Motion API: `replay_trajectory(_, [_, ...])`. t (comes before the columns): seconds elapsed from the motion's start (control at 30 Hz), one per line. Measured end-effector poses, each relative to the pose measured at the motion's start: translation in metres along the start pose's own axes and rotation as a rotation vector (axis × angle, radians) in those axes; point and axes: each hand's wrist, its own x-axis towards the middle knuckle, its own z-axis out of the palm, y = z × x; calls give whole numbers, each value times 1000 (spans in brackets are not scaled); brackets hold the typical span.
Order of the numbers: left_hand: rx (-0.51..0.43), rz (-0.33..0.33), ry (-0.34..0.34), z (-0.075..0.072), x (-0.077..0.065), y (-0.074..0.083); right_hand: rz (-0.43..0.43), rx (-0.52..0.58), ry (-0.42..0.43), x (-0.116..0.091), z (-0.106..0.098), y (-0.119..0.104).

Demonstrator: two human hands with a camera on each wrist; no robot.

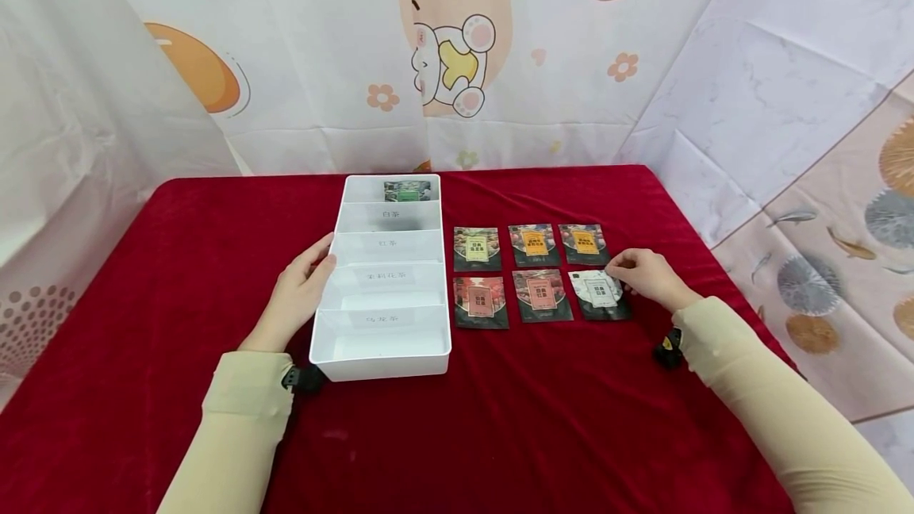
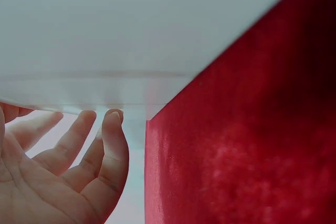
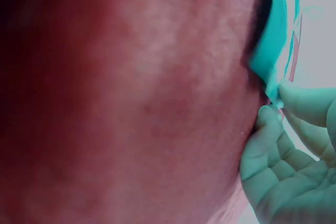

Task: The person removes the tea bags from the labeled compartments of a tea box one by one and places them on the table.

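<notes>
On the left side of the white divided tray (image 1: pixel 381 369), my left hand (image 1: pixel 303 285) rests against the outer wall. The left wrist view has its loosely bent fingers (image 2: pixel 114 145) touching that wall. Far to the right, my right hand (image 1: pixel 648 276) pinches the upper right corner of a white-and-black tea packet (image 1: pixel 596 308) between thumb and fingers. That packet lies at the right end of the near row, and its corner looks slightly raised in the right wrist view. A green tea packet (image 1: pixel 407 191) sits in the tray's farthest compartment.
Beside the tray lie a yellow-green packet (image 1: pixel 476 246), two orange packets (image 1: pixel 531 244) and two red packets (image 1: pixel 481 304), in two rows. Labels (image 1: pixel 382 319) mark the tray's dividers. A red cloth (image 1: pixel 528 411) covers the table; printed curtains (image 1: pixel 307 70) stand behind.
</notes>
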Motion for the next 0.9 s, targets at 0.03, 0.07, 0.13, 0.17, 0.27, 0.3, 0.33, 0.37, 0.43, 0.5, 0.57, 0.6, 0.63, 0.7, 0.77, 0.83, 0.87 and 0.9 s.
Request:
replay_trajectory(0.03, [-2,-4,-2,0,0,0,-1,-6,-5,0,0,0])
replay_trajectory(0.07, [-2,-6,-1,0,0,0,-1,-10,-11,1,0,-1])
replay_trajectory(0.13, [0,-7,-1,0,-1,1,1,-23,-23,1,0,-2])
replay_trajectory(0.17, [0,-7,-1,0,-1,0,2,-34,-29,2,0,-3])
replay_trajectory(0.27, [6,-9,-2,1,-1,0,5,-60,-40,2,-2,-5])
replay_trajectory(0.3, [6,-10,-4,1,-1,-1,5,-67,-35,2,-2,-7])
replay_trajectory(0.33, [7,-11,-4,1,-1,-1,1,-75,-28,2,-2,-9])
replay_trajectory(0.37, [9,-13,-4,1,-1,-2,-8,-89,-15,2,-2,-10])
replay_trajectory(0.43, [10,-14,-1,1,-1,-2,-30,-107,14,2,-2,-16])
replay_trajectory(0.5, [9,-14,-1,1,-1,-2,-52,-127,42,2,-1,-23])
replay_trajectory(0.57, [9,-14,-1,0,-1,-1,-76,-142,63,2,0,-31])
replay_trajectory(0.6, [8,-13,-2,0,-1,-1,-83,-142,71,2,1,-36])
replay_trajectory(0.63, [8,-13,-3,0,-1,-1,-88,-142,78,3,2,-40])
replay_trajectory(0.7, [10,-7,-3,0,-1,0,-104,-145,94,4,3,-49])
replay_trajectory(0.77, [13,-3,-1,0,-1,-1,-115,-135,107,5,5,-58])
replay_trajectory(0.83, [17,1,3,0,0,-1,-133,-121,120,7,6,-66])
replay_trajectory(0.87, [19,2,3,0,0,-1,-142,-111,127,8,7,-70])
replay_trajectory(0.9, [20,3,3,1,0,-2,-148,-98,130,9,8,-74])
